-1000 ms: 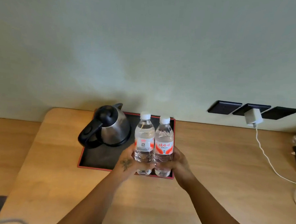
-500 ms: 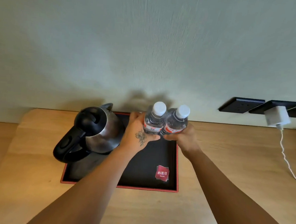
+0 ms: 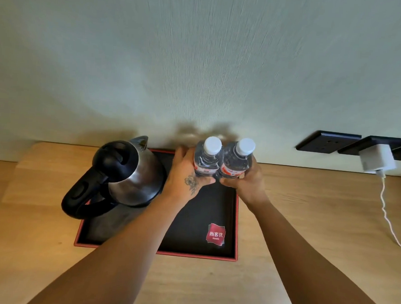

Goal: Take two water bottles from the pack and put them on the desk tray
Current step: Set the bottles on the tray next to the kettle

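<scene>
Two water bottles (image 3: pixel 222 161) are held side by side over the far right corner of the black tray (image 3: pixel 195 252). Left hand (image 3: pixel 186 174) fingers are wrapped on one, right hand (image 3: pixel 247 180) fingers on the other. Contact with the tray cannot be told; only release is judged left. Kettle (image 3: pixel 127 173) sits beside.

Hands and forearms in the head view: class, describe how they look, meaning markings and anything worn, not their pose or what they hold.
Both forearms are bare, with no sleeves, watch or bracelet in view. The left hand carries a dark flower tattoo with a stem on its back. The right hand shows no marking, and no ring can be made out on either.
</scene>
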